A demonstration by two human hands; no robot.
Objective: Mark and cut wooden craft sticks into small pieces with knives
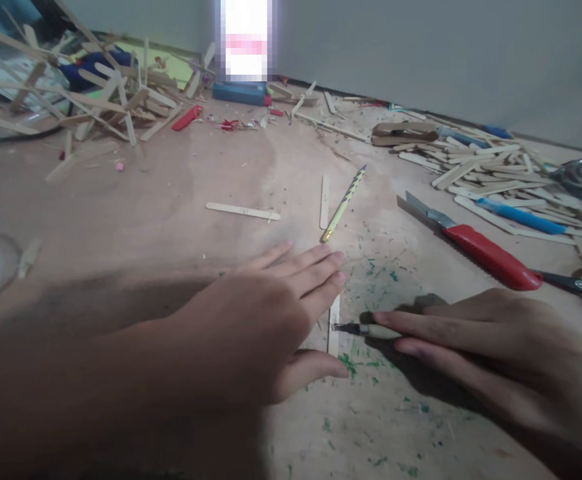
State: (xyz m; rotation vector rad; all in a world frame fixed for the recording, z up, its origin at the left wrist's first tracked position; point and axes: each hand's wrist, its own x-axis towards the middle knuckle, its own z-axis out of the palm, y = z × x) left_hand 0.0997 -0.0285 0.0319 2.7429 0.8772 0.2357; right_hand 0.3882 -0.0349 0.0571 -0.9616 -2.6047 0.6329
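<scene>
A craft stick (335, 341) lies upright in the view on the wooden tabletop, partly hidden by my left hand (271, 310). That hand rests flat, fingers stretched forward, with fingertips and thumb beside or over the stick. My right hand (501, 353) pinches a slim craft knife (383, 331) with a pale handle. Its dark metal tip points left and meets the stick between my left forefinger and thumb. Just beyond my left fingertips are a yellow patterned pencil (345, 203) and a short craft stick (324, 201). Another stick with a small mark (243, 211) lies to their left.
A red-handled utility knife (491, 257) lies at right, near red-and-black scissors (578, 285). Behind it spreads a heap of craft sticks (501, 167) with a blue pen-like item (521, 215). A tangled stick pile (105, 100) fills the back left, near a blue box (239, 93).
</scene>
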